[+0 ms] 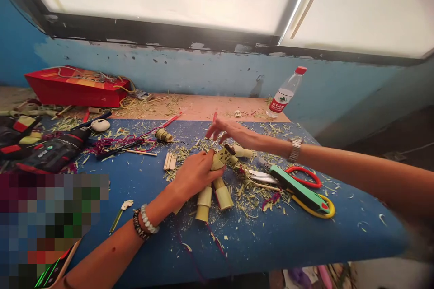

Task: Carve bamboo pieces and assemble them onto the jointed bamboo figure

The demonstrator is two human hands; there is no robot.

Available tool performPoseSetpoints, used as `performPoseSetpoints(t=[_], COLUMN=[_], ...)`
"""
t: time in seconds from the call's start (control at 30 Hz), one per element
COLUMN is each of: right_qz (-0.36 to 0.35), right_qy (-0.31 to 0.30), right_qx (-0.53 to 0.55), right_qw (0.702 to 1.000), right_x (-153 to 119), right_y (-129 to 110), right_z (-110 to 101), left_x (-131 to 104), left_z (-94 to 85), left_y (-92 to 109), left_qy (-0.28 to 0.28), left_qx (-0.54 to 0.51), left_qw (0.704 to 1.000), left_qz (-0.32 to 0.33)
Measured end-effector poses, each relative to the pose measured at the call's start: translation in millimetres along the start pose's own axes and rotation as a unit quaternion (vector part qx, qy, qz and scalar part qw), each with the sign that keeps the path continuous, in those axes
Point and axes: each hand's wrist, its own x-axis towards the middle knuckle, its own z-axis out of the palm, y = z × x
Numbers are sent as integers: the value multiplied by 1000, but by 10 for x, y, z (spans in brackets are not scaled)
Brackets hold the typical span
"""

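Note:
My left hand (195,170) is closed around a jointed bamboo figure (221,157) with dark marks on its pale top piece. Its bamboo leg pieces (204,203) hang toward me, and purple string trails from below them onto the table. Just beyond the figure, my right hand (232,132) hovers with its fingers stretched out and apart; I see nothing held in it. To the right, scissors (313,210) with red and yellow handles lie under a green-and-black utility knife (298,188). Small bamboo strips (170,161) rest left of my left hand.
Shavings litter the blue table mat (142,253). At the left are a power drill (54,149), tangled purple string (111,142) and a red paper bag (76,88). A short bamboo piece (164,135) lies mid-table. A water bottle (285,95) stands near the wall.

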Motion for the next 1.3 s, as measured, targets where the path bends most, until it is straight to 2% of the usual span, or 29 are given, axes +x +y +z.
performPoseSetpoints(t=[0.17,0.4,0.73,0.93,1.1,1.2,1.3], right_qz=[-15,30,71,107,68,19,-36], right_qy=[-23,-39,-23,27,44,57,164], right_qx=[183,250,236,230,207,135,9], right_qw=[983,967,969,967,975,989,986], right_x=[164,158,118,99,98,177,228], right_y=[201,245,282,249,294,267,136], right_z=[311,335,369,400,435,402,283], left_x=[19,46,70,77,61,34,13], left_z=[15,50,69,85,100,74,35], left_y=[9,5,9,-7,-15,-10,-15], left_qy=[-6,-5,-35,-28,-19,-3,13], left_qx=[8,-4,11,-16,-19,-32,-51], left_qw=[1000,1000,999,999,1000,999,998], left_qz=[-2,-17,-5,-2,-7,-5,-14])
